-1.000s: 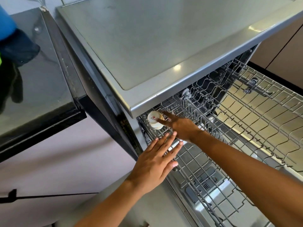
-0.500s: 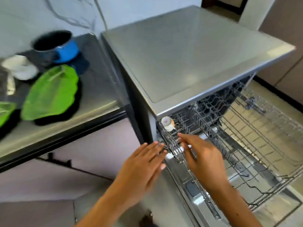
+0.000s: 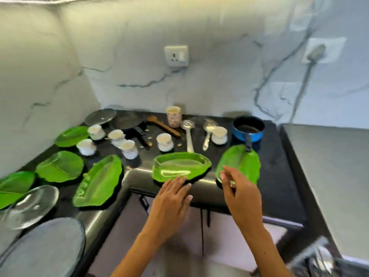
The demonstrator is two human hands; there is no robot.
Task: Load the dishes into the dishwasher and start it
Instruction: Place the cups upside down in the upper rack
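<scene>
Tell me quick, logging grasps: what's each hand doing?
Left hand: open, fingers straight, holding nothing.
Right hand: open, fingers loosely curled, holding nothing.

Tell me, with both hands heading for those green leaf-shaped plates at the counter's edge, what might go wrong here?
The middle green plate juts past the counter edge, so a clumsy touch from the left hand might tip it off. The right hand hovers by another green plate whose far end lies against the blue saucepan; lifting it carelessly might knock the pan's handle. Small white cups stand close behind and could be bumped.

head view | looks forward-down | near counter (image 3: 275,176) | single view
</scene>
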